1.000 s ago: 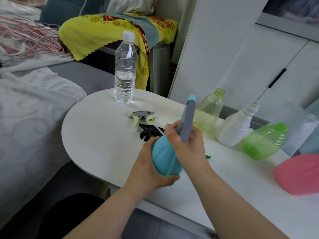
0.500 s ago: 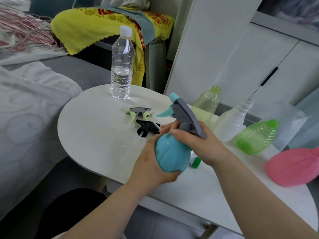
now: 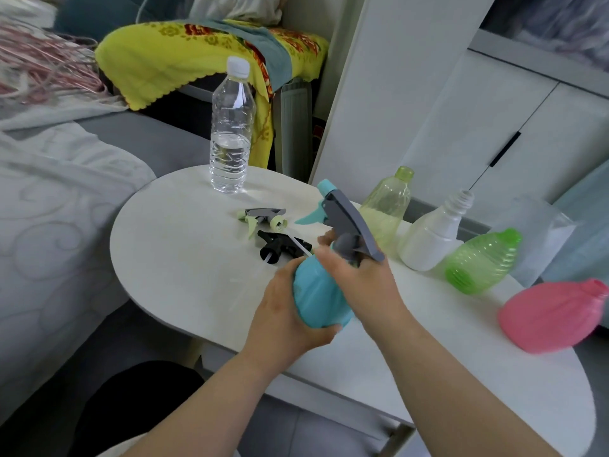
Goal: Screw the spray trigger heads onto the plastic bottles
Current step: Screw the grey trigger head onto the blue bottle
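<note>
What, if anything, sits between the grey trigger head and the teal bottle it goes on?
Nothing visible. The grey trigger head sits on the neck of the teal bottle; the right hand grips the joint, the left hand holds the body. A black spare head lies apart, behind.

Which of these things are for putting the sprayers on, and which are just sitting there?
For the job: blue bottle, grey sprayer, pale green sprayer, black sprayer, yellow bottle, white bottle, green bottle, pink bottle.
Just lying about: water bottle, yellow cloth.
</note>
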`<state>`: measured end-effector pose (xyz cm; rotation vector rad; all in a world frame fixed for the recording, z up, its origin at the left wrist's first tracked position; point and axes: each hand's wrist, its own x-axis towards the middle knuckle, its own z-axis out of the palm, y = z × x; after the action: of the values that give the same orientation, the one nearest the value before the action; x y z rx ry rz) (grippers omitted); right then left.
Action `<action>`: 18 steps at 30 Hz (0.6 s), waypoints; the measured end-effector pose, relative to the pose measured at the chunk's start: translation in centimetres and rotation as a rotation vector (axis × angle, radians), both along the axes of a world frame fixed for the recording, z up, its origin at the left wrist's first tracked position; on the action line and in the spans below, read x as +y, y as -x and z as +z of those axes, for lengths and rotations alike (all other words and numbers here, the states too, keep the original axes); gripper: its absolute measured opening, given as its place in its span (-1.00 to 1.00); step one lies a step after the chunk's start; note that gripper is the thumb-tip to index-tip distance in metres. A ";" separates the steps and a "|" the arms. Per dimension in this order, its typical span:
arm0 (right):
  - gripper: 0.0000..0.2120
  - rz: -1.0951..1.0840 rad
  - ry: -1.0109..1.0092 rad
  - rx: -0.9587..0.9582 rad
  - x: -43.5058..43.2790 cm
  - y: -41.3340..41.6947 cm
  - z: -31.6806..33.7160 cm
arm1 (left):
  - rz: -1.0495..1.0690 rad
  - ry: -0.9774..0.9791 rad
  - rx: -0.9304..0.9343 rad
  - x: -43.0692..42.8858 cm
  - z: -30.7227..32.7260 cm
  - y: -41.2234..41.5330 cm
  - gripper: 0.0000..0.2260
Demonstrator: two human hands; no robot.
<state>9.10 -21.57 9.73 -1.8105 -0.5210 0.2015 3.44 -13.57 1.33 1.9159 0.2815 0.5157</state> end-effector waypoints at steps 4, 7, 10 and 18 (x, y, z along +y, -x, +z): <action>-0.79 0.143 0.188 -0.024 -2.4 -0.3 1.6 | -0.126 -0.016 0.012 0.4 0.6 0.9 -0.22; -0.83 0.126 0.116 -0.046 -3.1 -1.9 4.0 | -0.102 -0.124 -0.048 0.7 0.4 1.0 -0.32; -0.88 0.027 0.059 -0.112 -2.9 -4.1 6.2 | -0.049 -0.297 -0.025 0.8 0.1 0.8 -0.33; -0.84 -0.208 -0.026 -0.220 2.6 -10.6 5.8 | 0.055 -0.809 0.064 0.4 -0.8 -0.3 -0.54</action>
<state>19.71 -18.93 15.52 -1.8574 -0.4814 -0.1474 3.73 -13.21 0.50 2.7168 0.1749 0.6687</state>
